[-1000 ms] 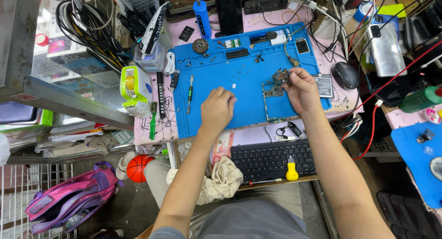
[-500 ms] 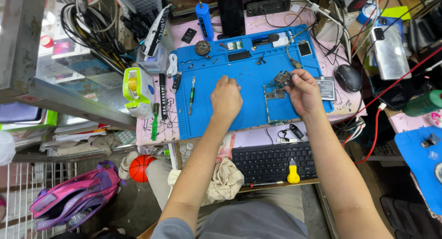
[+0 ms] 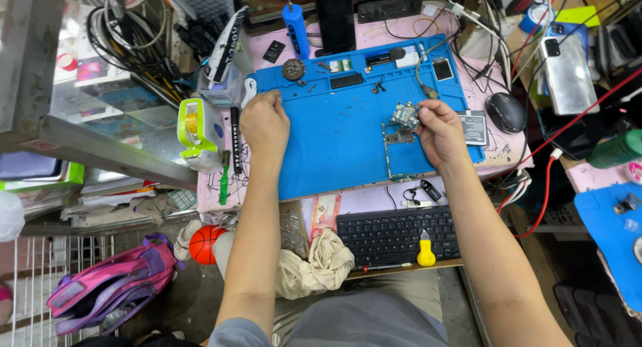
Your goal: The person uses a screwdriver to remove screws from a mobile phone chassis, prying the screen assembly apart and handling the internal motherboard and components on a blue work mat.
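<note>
A blue work mat (image 3: pixel 334 153) covers the desk in front of me. My right hand (image 3: pixel 438 130) pinches a small grey circuit part (image 3: pixel 404 113) and holds it just above the mat. A bare phone board (image 3: pixel 396 138) lies on the mat right below it. My left hand (image 3: pixel 264 123) rests knuckles-up at the mat's left edge with its fingers curled under. Whatever sits beneath the palm is hidden. A black pen-like tool (image 3: pixel 235 140) and a green-handled tool (image 3: pixel 223 180) lie just left of that hand.
A black keyboard (image 3: pixel 398 237) with a yellow-handled tool (image 3: pixel 425 250) sits at the near edge, beside a crumpled cloth (image 3: pixel 321 263). A mouse (image 3: pixel 506 111) and phones (image 3: pixel 565 73) lie to the right. Cables, a blue cylinder (image 3: pixel 296 26) and a green-white device (image 3: pixel 197 130) crowd the back and left.
My left hand has slid from the middle of the mat to its left edge, covering a green tool that lay there. My right hand has stayed in place with the circuit part.
</note>
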